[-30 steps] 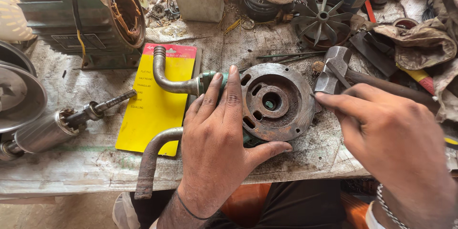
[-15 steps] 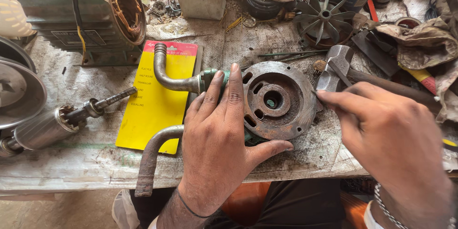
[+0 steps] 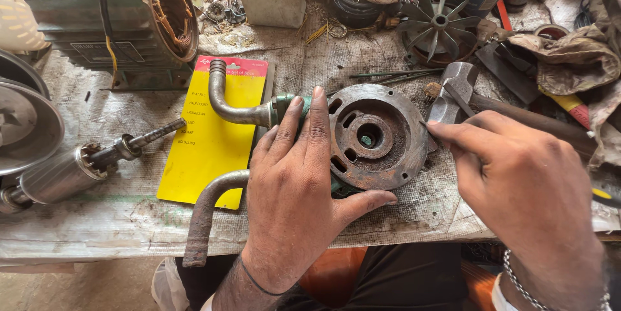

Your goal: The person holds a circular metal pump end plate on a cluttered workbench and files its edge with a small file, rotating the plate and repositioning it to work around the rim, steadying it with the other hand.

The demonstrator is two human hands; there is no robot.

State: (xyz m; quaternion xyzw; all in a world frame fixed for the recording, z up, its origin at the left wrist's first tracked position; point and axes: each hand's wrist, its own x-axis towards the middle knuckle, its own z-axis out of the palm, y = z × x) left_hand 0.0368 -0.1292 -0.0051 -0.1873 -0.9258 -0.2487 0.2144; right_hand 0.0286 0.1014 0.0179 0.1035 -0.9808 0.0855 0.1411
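On workbench, left hand (image 3: 294, 201) atop rusty pump housing (image 3: 375, 136)

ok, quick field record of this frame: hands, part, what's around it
left hand: flat on the pump, fingers over its green body, thumb at the plate's lower rim
right hand: fingertips at the plate's right edge
pump: round rusty plate facing up, two bent pipes leaving its left side
hammer: lying right of the plate
yellow card: under the pipes
rotor: lying at left
workbench: dirty
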